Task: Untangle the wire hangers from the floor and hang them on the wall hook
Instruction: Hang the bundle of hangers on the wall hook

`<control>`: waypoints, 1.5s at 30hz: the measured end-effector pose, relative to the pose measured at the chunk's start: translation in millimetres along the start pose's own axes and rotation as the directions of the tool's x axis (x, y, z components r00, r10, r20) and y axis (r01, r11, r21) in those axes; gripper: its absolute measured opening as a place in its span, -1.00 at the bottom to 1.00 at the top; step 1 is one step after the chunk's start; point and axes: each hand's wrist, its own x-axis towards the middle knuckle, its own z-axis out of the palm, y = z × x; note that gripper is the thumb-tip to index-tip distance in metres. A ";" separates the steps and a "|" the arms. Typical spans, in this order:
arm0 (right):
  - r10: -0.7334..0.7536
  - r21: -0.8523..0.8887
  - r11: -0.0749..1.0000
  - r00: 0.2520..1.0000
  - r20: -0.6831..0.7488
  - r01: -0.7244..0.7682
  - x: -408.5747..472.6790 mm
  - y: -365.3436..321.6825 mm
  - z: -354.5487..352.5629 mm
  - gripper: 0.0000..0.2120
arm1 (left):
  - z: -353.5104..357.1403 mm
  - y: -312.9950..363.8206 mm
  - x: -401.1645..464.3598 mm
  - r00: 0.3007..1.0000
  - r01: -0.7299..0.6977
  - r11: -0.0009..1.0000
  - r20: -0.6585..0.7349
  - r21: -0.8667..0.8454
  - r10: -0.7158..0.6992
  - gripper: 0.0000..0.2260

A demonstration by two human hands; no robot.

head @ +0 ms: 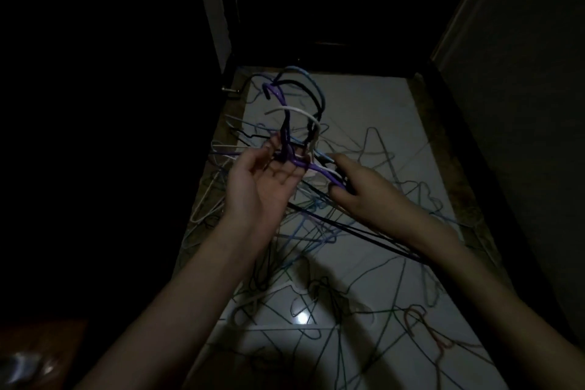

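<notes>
Head camera view, looking down a narrow, dim passage with a glossy white tiled floor [364, 111] between dark walls.

Both bare forearms reach forward at mid-frame. The left hand [269, 174] is turned palm up with its fingers relaxed and spread, their tips touching the necks of a raised bunch of thin wire hangers coated in purple, white, black and blue [292, 123]. It appears to be steadying or sorting the necks rather than gripping them. The right hand [357, 187] comes in from the side, back of the hand up, with its fingers curled round the purple and white shoulder wires just below the necks. This grip seems to carry the bunch.

The bunch is held in the air above the floor, hooks pointing up and away, several curved tops overlapping. Long black wires [348, 231] trail from it down under the right wrist.

Below, many more loose wire hangers, green, blue, white and reddish [316, 288], lie crossed and interlocked across the tiles. No wall hook can be made out in the darkness.
</notes>
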 end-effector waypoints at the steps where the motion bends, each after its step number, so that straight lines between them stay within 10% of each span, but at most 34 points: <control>1: 0.004 -0.007 1.000 1.000 -0.004 -0.004 -0.1 -14.7 -19.8 -0.60 | 20.5 9.4 -8.5 1.000 -0.007 1.000 0.009 0.014 0.007 -0.82; 24: -0.127 0.198 0.959 0.934 -0.333 0.201 -34.9 -375.7 -443.3 -0.68 | 439.9 276.1 -256.1 0.969 -0.231 0.972 0.084 -0.031 0.233 -0.64; 45: -0.712 0.430 0.622 0.701 -0.036 0.654 -57.7 -590.5 -473.5 -0.67 | 460.5 386.2 -465.8 0.669 -0.743 0.663 -0.093 -0.085 0.738 -0.57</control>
